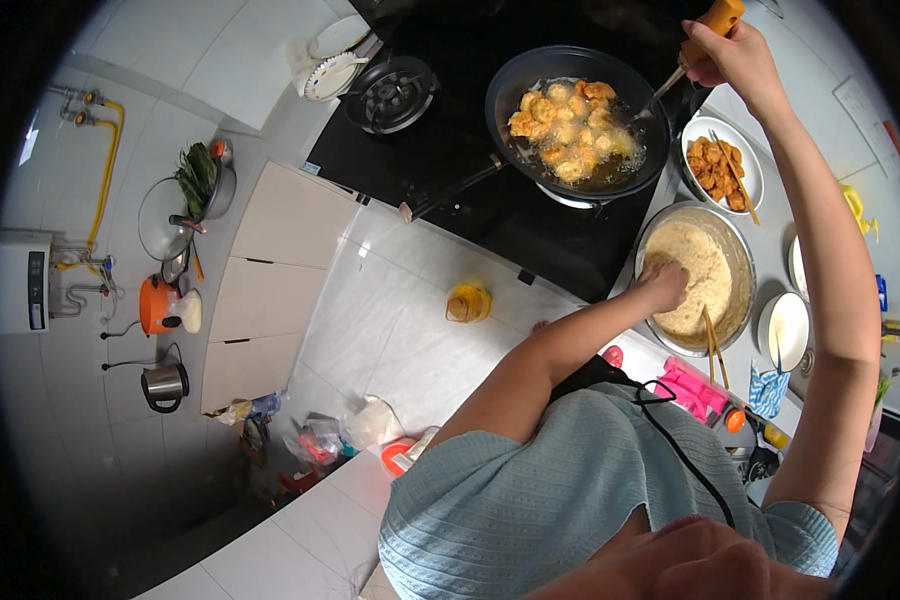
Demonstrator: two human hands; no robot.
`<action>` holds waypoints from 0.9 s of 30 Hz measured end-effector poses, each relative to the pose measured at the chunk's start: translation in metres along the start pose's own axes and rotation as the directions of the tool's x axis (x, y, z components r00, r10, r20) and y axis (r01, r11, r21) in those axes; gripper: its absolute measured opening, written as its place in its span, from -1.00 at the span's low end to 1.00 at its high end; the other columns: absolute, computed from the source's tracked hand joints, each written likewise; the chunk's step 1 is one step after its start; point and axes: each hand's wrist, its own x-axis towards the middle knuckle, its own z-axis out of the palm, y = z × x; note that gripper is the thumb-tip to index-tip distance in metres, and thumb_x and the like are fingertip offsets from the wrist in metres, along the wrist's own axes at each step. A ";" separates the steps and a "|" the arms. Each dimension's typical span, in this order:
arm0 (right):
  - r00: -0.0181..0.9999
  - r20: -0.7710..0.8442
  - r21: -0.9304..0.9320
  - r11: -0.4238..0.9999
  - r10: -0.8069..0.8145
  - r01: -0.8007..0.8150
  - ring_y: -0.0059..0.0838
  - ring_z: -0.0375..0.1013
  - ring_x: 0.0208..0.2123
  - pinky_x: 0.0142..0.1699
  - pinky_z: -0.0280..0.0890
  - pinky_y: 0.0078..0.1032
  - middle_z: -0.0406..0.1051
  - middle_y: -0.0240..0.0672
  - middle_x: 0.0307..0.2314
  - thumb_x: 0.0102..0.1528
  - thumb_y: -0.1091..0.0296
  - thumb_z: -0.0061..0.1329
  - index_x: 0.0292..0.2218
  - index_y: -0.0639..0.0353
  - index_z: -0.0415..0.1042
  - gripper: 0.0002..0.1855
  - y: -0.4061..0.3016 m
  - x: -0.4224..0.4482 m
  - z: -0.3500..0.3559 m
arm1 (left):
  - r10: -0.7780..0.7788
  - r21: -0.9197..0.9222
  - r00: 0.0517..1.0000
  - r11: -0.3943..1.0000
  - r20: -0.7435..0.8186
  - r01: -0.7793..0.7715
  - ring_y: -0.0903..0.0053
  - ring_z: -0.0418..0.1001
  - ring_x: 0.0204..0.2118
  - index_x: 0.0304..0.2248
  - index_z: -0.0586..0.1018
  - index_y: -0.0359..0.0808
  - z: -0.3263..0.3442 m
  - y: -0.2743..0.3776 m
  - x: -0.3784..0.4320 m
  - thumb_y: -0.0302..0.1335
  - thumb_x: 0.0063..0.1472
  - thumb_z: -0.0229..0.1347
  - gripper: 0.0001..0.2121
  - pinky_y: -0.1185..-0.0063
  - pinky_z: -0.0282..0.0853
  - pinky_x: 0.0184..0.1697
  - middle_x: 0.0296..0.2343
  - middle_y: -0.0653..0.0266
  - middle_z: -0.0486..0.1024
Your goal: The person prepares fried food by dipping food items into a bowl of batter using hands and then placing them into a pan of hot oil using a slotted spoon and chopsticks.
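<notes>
My left hand (664, 287) reaches into a metal mixing bowl (744, 315) of pale, lumpy batter (709, 259). Its fingers are curled down at the batter's surface, and their tips are hidden. A pair of wooden chopsticks (711, 341) leans in the same bowl. With my right hand (739, 64) I grip the orange-brown handle of a metal cooking utensil (705, 37). The utensil's lower end is in a dark wok (506, 82), at the right side of the oil. Golden battered pieces (570, 124) fry there in bubbling oil.
Beside the wok, a white bowl (756, 161) holds browned fried pieces and chopsticks. A second burner (390, 94) stands left on the black cooktop (450, 150). The wok's long handle (450, 191) juts over the front edge. An oil jug (468, 304) appears below. White bowl (784, 330) lies right.
</notes>
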 end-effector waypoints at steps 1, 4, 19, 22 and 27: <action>1.000 0.020 -0.025 1.000 0.014 -0.014 -0.63 0.47 -0.63 -0.52 0.39 -0.70 0.50 -0.28 -0.49 0.14 0.08 -0.05 -0.25 0.21 0.39 -0.65 -0.002 -0.002 0.000 | -0.008 -0.004 1.000 1.000 0.002 0.008 0.15 0.47 -0.22 -0.32 0.52 -0.37 0.001 -0.002 0.000 -0.32 0.06 0.06 -0.72 0.29 0.37 -0.14 -0.35 -0.04 0.50; 0.983 0.171 -0.007 0.997 0.075 -0.075 -0.64 0.45 -0.66 -0.56 0.36 -0.72 0.49 -0.28 -0.50 0.14 0.13 -0.05 -0.25 0.23 0.39 -0.68 -0.004 -0.011 0.000 | -0.019 -0.031 1.000 0.999 0.011 0.019 0.15 0.47 -0.23 -0.33 0.53 -0.38 0.001 -0.002 0.001 -0.33 0.06 0.06 -0.73 0.29 0.36 -0.14 -0.36 -0.05 0.50; 0.957 0.189 0.291 0.919 0.218 -0.267 -0.51 0.52 -0.59 -0.50 0.46 -0.70 0.49 -0.10 -0.50 0.15 0.31 -0.09 -0.28 0.43 0.37 -0.72 0.028 -0.046 0.048 | -0.046 -0.066 0.999 0.997 0.007 0.047 0.13 0.47 -0.23 -0.35 0.55 -0.38 -0.003 0.002 -0.001 -0.36 0.06 0.05 -0.75 0.29 0.36 -0.13 -0.36 -0.05 0.51; 0.962 0.149 0.342 0.900 0.230 -0.268 -0.45 0.52 -0.57 -0.47 0.46 -0.63 0.48 -0.17 -0.41 0.14 0.30 -0.09 -0.20 0.26 0.32 -0.75 0.034 -0.042 0.053 | -0.034 -0.038 0.999 0.999 0.011 0.035 0.14 0.47 -0.23 -0.33 0.54 -0.38 -0.004 0.002 -0.001 -0.33 0.07 0.05 -0.74 0.29 0.36 -0.14 -0.37 -0.03 0.51; 0.982 0.073 0.408 0.893 0.177 -0.191 -0.42 0.53 -0.51 -0.42 0.47 -0.61 0.49 -0.12 -0.37 0.16 0.29 -0.10 -0.19 0.29 0.34 -0.73 0.033 -0.027 0.037 | -0.057 -0.046 0.998 0.997 0.016 0.057 0.14 0.48 -0.23 -0.35 0.55 -0.37 0.000 0.001 0.000 -0.36 0.06 0.05 -0.76 0.29 0.37 -0.14 -0.37 -0.03 0.51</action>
